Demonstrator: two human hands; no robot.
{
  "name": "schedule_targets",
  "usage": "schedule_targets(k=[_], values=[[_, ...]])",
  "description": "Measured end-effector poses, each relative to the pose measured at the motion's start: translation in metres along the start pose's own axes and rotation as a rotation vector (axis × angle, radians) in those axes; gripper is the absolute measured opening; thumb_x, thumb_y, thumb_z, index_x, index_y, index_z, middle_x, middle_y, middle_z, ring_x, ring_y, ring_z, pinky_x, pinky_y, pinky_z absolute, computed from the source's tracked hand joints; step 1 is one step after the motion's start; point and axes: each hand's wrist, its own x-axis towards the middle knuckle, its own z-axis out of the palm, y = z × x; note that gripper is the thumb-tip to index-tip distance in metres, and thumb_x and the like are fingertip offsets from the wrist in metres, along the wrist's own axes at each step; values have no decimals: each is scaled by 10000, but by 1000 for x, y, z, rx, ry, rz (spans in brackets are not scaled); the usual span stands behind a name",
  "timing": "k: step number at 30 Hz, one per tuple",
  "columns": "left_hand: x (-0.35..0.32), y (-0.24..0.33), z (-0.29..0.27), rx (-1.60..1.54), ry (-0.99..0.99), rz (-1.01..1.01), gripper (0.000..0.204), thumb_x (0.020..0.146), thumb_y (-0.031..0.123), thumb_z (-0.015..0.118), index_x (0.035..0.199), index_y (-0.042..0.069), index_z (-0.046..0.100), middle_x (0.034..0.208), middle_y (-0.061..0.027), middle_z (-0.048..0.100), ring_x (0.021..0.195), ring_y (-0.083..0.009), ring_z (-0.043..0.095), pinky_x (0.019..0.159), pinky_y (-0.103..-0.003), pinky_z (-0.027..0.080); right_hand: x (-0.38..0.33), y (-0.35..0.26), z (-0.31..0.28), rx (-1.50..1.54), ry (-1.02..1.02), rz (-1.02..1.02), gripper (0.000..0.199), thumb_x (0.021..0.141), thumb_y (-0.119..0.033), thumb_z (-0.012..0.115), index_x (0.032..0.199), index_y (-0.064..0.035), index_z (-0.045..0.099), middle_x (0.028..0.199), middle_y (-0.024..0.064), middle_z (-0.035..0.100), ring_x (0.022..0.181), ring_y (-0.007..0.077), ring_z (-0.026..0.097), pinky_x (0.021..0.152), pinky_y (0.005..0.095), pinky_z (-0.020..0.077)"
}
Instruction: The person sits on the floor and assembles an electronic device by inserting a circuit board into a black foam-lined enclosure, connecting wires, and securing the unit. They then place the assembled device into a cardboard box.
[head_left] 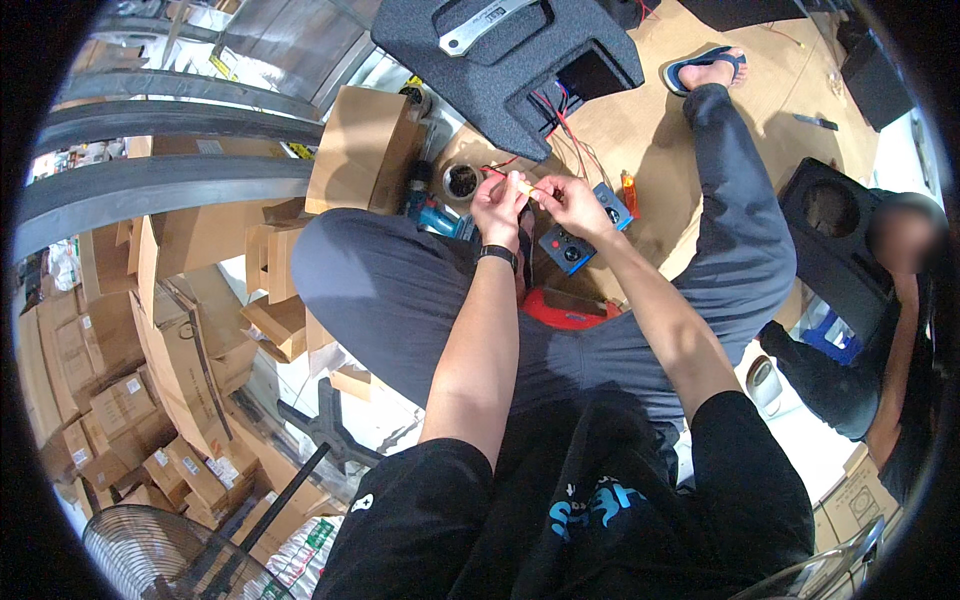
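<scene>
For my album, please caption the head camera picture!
Left hand and right hand hold a small yellow piece near a grey box.

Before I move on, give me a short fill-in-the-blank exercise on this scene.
Of the left hand and right hand, the dark band goes with the ____ one.
The orange item lies nearer the ____ hand.
The fan shows in the picture's ____ left corner.

Missing words: left; right; lower.

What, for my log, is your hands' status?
Left hand, right hand: pinching small yellow piece. Red wire by left hand. Knobbed blue-edged panel near right hand; nothing blocking.
</scene>
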Motion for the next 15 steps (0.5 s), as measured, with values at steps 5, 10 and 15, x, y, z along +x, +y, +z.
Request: schedule_targets(k=[5, 10, 15], values=[[-6, 1, 7, -58, 80, -2, 323, 945, 118, 766, 1197, 36, 581, 1065, -135, 740, 941, -224, 731, 781, -339, 616, 2, 4, 1, 134, -31, 46, 145, 978, -135, 690, 1009, 4, 715, 792, 55, 707, 696, 98, 614, 639, 305, 505], [-9, 2, 11, -146, 62, -25, 335, 948, 110, 757, 1216, 29, 574, 1151, -136, 721, 1018, -221, 716, 838, -344, 618, 4, -1, -5, 213, -75, 84, 143, 996, -128, 678, 1035, 6, 710, 841, 32, 706, 751, 84, 623, 688, 273, 515], [-9, 4, 9, -133, 94, -42, 303, 957, 115, 745, 1208, 37, 596, 1176, -106, 716, 1062, -181, 701, 884, -299, 600, 7, 1, -6, 180, -51, 76, 151, 998, -140, 681, 1037, 4, 708, 841, 26, 698, 746, 80, 615, 679, 270, 511]])
